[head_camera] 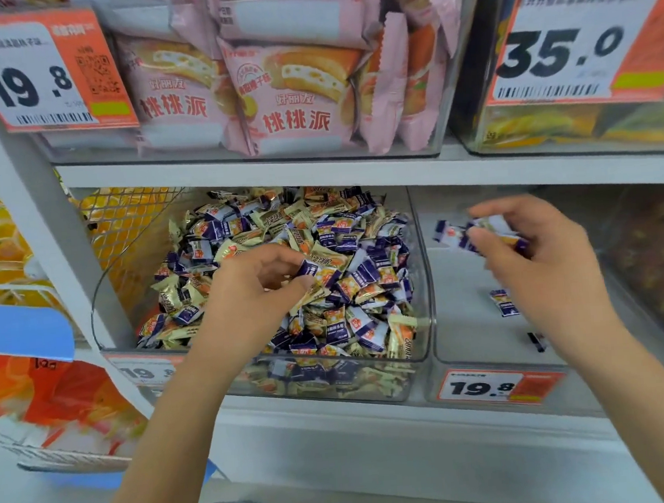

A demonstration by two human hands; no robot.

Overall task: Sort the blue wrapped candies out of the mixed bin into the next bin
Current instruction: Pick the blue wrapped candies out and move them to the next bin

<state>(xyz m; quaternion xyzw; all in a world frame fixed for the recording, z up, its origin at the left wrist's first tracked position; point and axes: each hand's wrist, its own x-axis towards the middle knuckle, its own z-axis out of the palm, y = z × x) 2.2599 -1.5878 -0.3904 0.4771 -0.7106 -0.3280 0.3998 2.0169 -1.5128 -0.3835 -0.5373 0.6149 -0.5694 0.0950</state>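
- A person stands facing a shop shelf, both bare arms reaching toward two clear plastic bins side by side on the lower shelf.
- The mixed bin (422, 323) serves as the landmark: it is heaped with small wrapped candies, blue-and-white ones jumbled among cream-gold ones.
- The left hand (254, 284) is down in the middle of the mixed bin's heap. Its grip is closed on a blue candy (316, 271), pinched between thumb and fingertips, probably so that it lifts clear without dragging the cream ones along.
- The right hand (534, 245) hangs over the next bin (470, 343), just to the right of the mixed bin. Its grip is clamped on a small bunch of blue candies (474, 231), blurred, so I cannot count them; the hand seems poised to drop them there.
- On the floor of the next bin lies a loose blue candy (503, 302), and nearer the front edge a dark scrap that may be another; otherwise little has gathered there, so the sorting looks to be at an early stage.
- Plenty of blue wrappers still show across the mixed bin's heap.
- A price label (497, 386) marked 19.8 is fixed to the front of the next bin.
- On the shelf above the mixed bin stand pink cake packets (292, 93).
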